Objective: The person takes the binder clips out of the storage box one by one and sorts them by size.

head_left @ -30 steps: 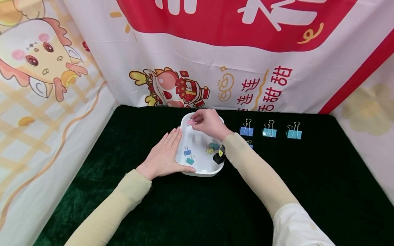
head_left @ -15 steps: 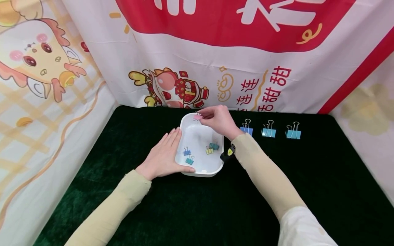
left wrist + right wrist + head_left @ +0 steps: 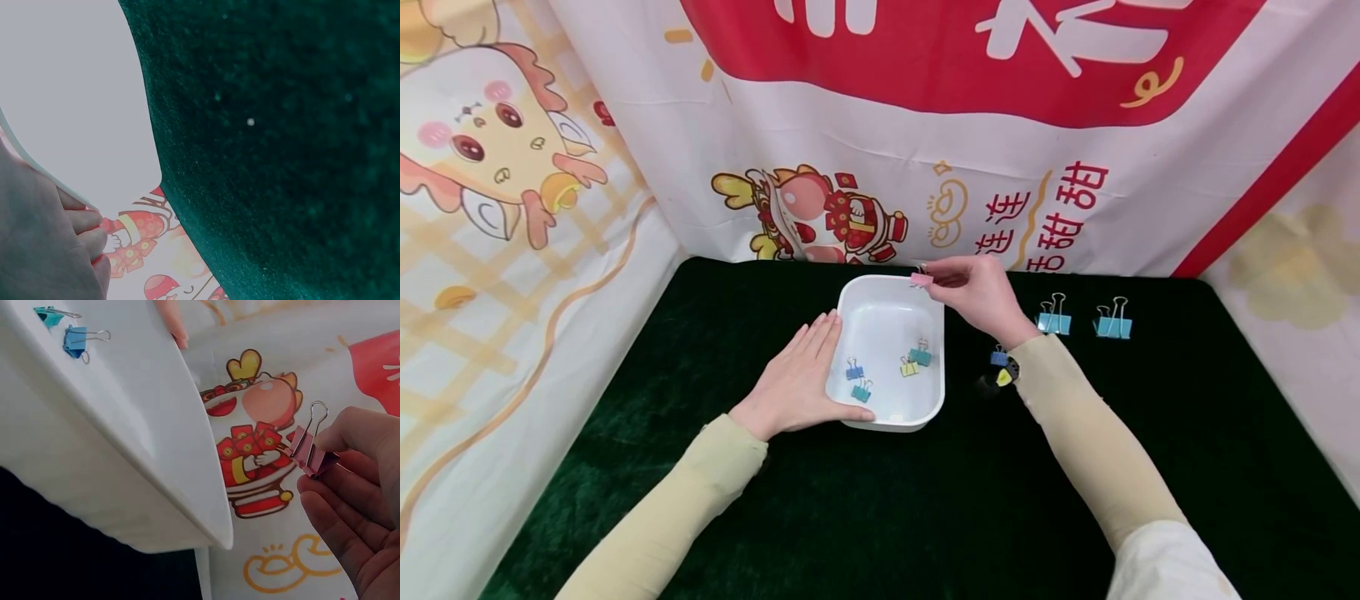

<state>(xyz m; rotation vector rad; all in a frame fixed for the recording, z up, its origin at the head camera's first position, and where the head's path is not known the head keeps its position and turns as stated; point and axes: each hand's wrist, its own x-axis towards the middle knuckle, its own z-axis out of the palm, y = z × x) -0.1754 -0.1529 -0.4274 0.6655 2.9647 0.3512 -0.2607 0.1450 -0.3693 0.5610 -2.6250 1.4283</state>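
My right hand (image 3: 981,296) pinches a pink binder clip (image 3: 312,453) between thumb and fingers, at the far right corner of a white plastic tub (image 3: 891,287). Straight fingers of my left hand (image 3: 797,379) lie along the tub's left side, with the thumb on its near rim. Inside the tub are a blue binder clip (image 3: 854,369) and a teal one below it on the left. A yellow binder clip (image 3: 909,367) and a teal binder clip (image 3: 920,354) lie together on the right. In the left wrist view, the left hand (image 3: 53,231) is against the tub's wall.
Two larger light-blue binder clips (image 3: 1113,321) stand in a row at the back right. A small blue binder clip (image 3: 998,357) shows beside the right wrist. Dark green cloth (image 3: 880,508) covers the table, and a printed curtain (image 3: 865,150) hangs behind it.
My right hand has moved right with the pink binder clip, from inside the tub to its far right corner. The left hand and the tub have stayed in place.
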